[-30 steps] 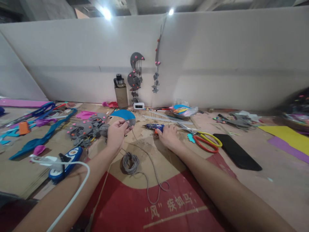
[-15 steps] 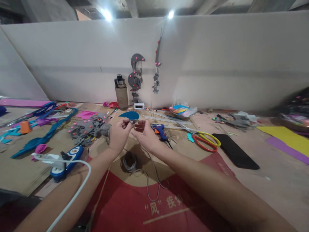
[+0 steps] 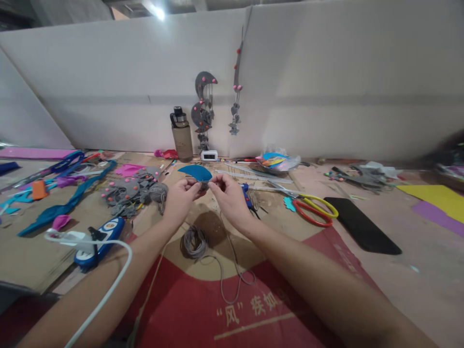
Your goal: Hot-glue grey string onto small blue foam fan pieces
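My left hand [image 3: 183, 199] and my right hand [image 3: 229, 199] meet over the middle of the cardboard, fingers closed in a pinch. Between the fingertips shows a small grey bit, too small to make out fully. A thin grey cord [image 3: 237, 261] trails down from my right hand and loops on the board. Its coiled bundle [image 3: 195, 241] lies below my hands. Just beyond the fingertips is a blue curved felt piece [image 3: 195, 171]; whether it is touched cannot be told. Right of my right hand, a blue glue gun [image 3: 247, 195] is partly hidden.
Scissors [image 3: 313, 209] and a black phone [image 3: 362, 224] lie at right. Grey felt pieces with pink dots [image 3: 126, 188] are heaped at left, near a blue device with a white cable [image 3: 103, 241]. A bottle [image 3: 181, 137] and small clock [image 3: 209, 155] stand behind.
My right hand's fingers have closed in beside my left fingertips, both now pinching. The view has tilted slightly down.
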`<state>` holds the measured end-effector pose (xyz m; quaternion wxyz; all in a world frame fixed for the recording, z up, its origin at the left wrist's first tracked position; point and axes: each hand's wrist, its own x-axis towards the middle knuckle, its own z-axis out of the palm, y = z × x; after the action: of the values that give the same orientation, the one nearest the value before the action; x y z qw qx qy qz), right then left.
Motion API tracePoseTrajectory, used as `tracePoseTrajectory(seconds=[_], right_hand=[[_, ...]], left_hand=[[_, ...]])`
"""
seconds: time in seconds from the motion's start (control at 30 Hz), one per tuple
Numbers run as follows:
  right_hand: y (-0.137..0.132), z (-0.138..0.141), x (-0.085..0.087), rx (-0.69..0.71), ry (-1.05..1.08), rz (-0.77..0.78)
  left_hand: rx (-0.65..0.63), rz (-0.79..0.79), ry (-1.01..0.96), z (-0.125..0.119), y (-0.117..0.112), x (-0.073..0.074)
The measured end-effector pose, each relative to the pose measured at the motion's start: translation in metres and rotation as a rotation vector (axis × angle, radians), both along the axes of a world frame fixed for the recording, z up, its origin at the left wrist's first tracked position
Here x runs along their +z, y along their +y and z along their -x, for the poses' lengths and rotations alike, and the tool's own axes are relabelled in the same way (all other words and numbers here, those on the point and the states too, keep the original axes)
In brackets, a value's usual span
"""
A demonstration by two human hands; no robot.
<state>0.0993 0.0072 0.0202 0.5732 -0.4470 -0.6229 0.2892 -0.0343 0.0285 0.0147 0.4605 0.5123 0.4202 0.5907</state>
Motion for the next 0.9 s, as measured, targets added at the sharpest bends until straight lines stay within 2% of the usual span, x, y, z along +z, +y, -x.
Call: tracePoseTrajectory(seconds=[0.23,0.4,0.6,0.9], right_hand=[[0.000,-0.008,0.001,-0.082,-0.213,-0.125],[0.006,-0.013,-0.001,-0.123,-0.209,-0.127],[0.007,-0.015,-0.002,-0.138,-0.207,-0.130],[0.012,-0.017,-0.007,-0.110,-0.139,-0.091]], left_hand=[[-0.051,0.011,-0.071,-0.001,0.000,-0.002],[-0.058,0.056,-0.142,-0.004,-0.003,-0.001],[-0.049,0.113,-0.220,-0.007,-0.007,0.008],[-0.093,0.153,-0.303,-0.007,-0.011,0.012]])
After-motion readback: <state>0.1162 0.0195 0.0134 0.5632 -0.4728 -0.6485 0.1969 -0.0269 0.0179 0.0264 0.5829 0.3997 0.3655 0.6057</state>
